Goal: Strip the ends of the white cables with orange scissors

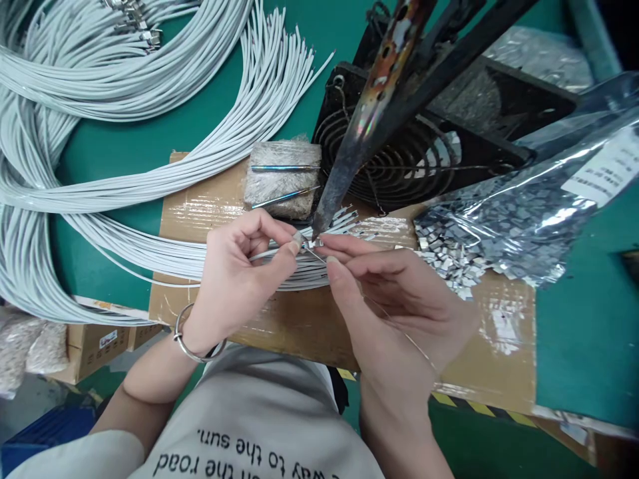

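Note:
My left hand (pixel 239 273) pinches the end of a white cable (pixel 263 253) between thumb and index finger. Just at those fingertips sits a small shiny metal piece, partly hidden, right beside the dark tip of a soldering iron (pixel 344 176) that slants down from above. A thin solder wire (pixel 412 342) runs across my right hand (pixel 399 306), whose thumb and fingers close on it, its end reaching toward the iron's tip. Under both hands lies a bundle of white cables (pixel 174 256) on a cardboard sheet (pixel 279 319); their stripped ends point right.
Behind the iron lies a black fan with a wire guard (pixel 384 166). Small metal connector shells (pixel 449 256) spill from a clear bag (pixel 539 206) at right. A plastic-wrapped block (pixel 282 179) carries two metal rods. More coiled white cables (pixel 124 86) cover the green table's (pixel 589 332) left side.

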### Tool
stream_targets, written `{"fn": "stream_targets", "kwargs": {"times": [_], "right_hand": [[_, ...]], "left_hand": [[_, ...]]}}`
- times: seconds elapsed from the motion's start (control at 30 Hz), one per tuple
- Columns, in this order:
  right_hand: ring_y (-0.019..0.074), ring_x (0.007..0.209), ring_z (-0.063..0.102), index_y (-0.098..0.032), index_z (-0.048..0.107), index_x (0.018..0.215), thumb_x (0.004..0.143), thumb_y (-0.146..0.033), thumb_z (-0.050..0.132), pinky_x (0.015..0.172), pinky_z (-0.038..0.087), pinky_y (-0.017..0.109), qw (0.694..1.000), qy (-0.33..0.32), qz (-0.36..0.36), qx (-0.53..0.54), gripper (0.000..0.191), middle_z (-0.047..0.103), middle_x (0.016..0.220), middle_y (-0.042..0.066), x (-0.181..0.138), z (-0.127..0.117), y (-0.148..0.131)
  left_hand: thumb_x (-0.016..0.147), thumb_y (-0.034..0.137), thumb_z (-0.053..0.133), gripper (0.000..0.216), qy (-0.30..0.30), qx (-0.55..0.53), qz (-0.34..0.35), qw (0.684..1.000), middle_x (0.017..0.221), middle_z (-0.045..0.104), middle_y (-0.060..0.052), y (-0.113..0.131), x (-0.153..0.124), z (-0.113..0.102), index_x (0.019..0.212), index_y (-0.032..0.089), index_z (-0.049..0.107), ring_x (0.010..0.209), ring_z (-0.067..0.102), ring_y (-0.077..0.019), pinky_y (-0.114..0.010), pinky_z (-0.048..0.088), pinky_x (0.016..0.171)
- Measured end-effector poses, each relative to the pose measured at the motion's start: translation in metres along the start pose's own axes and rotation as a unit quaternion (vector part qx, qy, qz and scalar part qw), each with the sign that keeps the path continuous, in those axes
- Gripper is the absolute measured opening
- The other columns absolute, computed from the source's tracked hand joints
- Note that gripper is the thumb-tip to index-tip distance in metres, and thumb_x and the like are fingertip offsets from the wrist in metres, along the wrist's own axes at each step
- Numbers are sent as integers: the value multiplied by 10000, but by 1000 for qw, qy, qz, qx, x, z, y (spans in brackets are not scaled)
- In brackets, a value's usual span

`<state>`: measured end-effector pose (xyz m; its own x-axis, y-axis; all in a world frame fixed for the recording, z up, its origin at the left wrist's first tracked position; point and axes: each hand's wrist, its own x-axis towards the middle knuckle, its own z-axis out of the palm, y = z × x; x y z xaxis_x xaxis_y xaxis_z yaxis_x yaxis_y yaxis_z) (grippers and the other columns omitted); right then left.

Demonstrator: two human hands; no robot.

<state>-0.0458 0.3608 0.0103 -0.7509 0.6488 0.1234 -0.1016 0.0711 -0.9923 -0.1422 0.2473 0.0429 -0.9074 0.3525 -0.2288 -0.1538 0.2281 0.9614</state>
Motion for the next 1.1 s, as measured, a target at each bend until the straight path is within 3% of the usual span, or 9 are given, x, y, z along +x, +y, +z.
{"fn": "stream_targets", "kwargs": {"times": [0.27, 0.5, 0.73, 1.1], "right_hand": [[190, 980, 813, -214, 723, 841, 900, -89, 765, 883, 692, 319, 999, 41, 1, -4, 145, 836, 1047, 38, 2, 7, -8], [182, 994, 810, -236, 734, 879, 913, -80, 763, 897, 696, 310, 999, 27, -19, -5, 162, 832, 1065, 19, 3, 5, -7], [234, 1023, 808, -275, 741, 886, 928, -78, 747, 905, 706, 390, 999, 28, -12, -8, 202, 826, 1087, 18, 3, 6, -10], [208, 1018, 808, -253, 732, 890, 922, -57, 743, 909, 696, 350, 1000, 25, -17, -4, 199, 826, 1101, 14, 3, 5, -9]], "left_hand": [[751, 134, 794, 132, 9, 0, 0, 1000, 841, 753, -32, 3, 3, 1, 690, 176, 685, 566, 486, -80, -228, 357, 494], [754, 114, 782, 129, 9, -8, 7, 1000, 839, 749, -26, 6, 4, 3, 689, 174, 688, 584, 508, -80, -222, 373, 511], [750, 129, 791, 123, 15, 5, 14, 1000, 848, 752, -39, 6, 4, 2, 686, 178, 698, 591, 535, -92, -225, 373, 500], [770, 129, 783, 124, 11, 2, 23, 1000, 845, 757, -37, 5, 4, 1, 689, 179, 703, 639, 581, -107, -224, 380, 513]]}}
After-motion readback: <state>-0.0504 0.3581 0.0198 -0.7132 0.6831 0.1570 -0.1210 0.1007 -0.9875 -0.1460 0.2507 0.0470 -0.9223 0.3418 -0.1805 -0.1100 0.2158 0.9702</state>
